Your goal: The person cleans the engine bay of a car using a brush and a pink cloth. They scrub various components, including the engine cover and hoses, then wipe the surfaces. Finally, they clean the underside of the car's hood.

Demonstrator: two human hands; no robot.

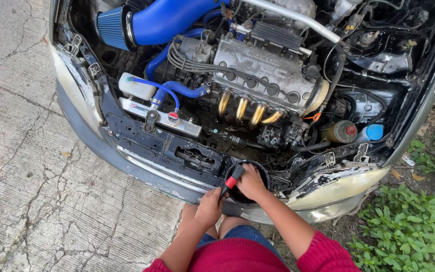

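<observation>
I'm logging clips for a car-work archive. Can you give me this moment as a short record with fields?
Setting: open engine bay of a car with its front bumper off, on cracked concrete, weeds beside it
Left hand: grips a brush with a red and black handle
Right hand: rests on a round black part at the front panel
Brush tip: against that round part
Nearby: gold exhaust headers, blue intake pipe

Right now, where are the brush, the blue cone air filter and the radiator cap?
brush (pixel 232 180), head view, red-and-black handle.
blue cone air filter (pixel 111 26), head view, pleated side.
radiator cap (pixel 173 117), head view, its top.
</observation>
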